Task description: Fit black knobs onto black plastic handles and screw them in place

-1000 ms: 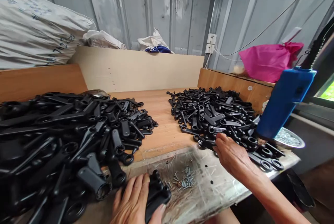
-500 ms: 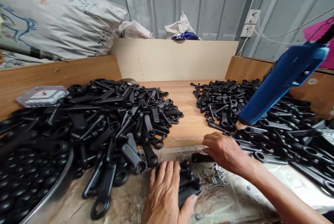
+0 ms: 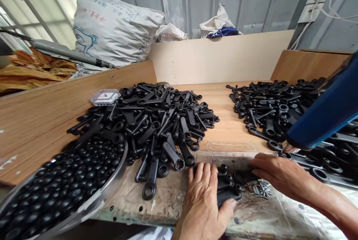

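Observation:
My left hand [image 3: 205, 195] lies flat with outstretched fingers over several black plastic crank handles [image 3: 225, 193] on the worn front of the bench; its thumb touches their near side. The palm and fingers hide part of these handles. On the right, my right hand [image 3: 282, 171] pinches another black crank handle [image 3: 244, 176] at its right end, close beside the group. Small metal screws [image 3: 261, 189] lie in a loose heap just below my right fingers. A blue electric screwdriver [image 3: 324, 115] hangs tilted above my right hand, apart from it.
Large piles of black crank handles lie at left [image 3: 156, 120] and right [image 3: 268, 102]. A clear tub [image 3: 125, 158] of round black knobs stands front left. A small plastic box [image 3: 104, 97] rests by the left board. Boards [image 3: 220, 59] wall in the bench; a white sack [image 3: 117, 24] stands behind.
The view has turned left, so the scene sits further right and more of the knob tub shows. The crank handle at my right fingers is now closer to the group under my left hand.

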{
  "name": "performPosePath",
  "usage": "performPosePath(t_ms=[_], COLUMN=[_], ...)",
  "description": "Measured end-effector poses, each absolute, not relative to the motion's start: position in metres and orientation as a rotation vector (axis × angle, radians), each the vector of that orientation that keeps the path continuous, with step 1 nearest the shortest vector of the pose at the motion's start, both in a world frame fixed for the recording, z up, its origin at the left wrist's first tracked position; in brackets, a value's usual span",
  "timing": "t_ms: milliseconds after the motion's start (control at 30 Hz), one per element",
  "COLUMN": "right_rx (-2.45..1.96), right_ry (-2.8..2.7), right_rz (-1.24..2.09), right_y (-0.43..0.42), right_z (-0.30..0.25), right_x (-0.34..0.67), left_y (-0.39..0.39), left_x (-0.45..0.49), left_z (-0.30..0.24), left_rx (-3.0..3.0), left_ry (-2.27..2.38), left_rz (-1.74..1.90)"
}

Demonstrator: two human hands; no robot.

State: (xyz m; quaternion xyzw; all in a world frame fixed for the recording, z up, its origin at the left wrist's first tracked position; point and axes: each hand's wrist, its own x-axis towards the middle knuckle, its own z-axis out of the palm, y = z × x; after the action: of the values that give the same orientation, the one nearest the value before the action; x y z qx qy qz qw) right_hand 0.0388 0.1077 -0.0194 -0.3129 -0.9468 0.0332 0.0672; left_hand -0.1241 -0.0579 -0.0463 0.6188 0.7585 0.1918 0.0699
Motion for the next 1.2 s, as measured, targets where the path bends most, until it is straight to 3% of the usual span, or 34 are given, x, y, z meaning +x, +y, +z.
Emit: performPosePath(t_ms=[267, 633, 867, 1033, 1200], right_rx=[-1.437, -1.266, -0.947, -0.669, -0.891], right_ry=[-2.795, -2.779, -2.965, -2.946, -2.984], right_rz=[-0.003, 0.051, 0.290, 0.556, 0.310], right_y=[0.098, 0.102, 0.103, 0.122, 0.132], right_z=[-0.011, 0.013, 0.000, 0.004, 0.014], right_x=[0.052, 0.006, -0.049, -0.021, 0.010], left_y=[-0.054, -0.054, -0.055, -0.040, -0.013], left_x=[-0.131, -0.139, -0.136, -0.147, -0.147], left_z=[-0.062, -0.079, -0.081, -0.069, -0.038], left_rx=[2.152, 2.261, 2.241, 2.336, 2.179], left_ry=[2.358, 2.389, 2.492, 2.449, 2.189], left_rz=[0.535, 0.725, 0.746, 0.530, 0.102])
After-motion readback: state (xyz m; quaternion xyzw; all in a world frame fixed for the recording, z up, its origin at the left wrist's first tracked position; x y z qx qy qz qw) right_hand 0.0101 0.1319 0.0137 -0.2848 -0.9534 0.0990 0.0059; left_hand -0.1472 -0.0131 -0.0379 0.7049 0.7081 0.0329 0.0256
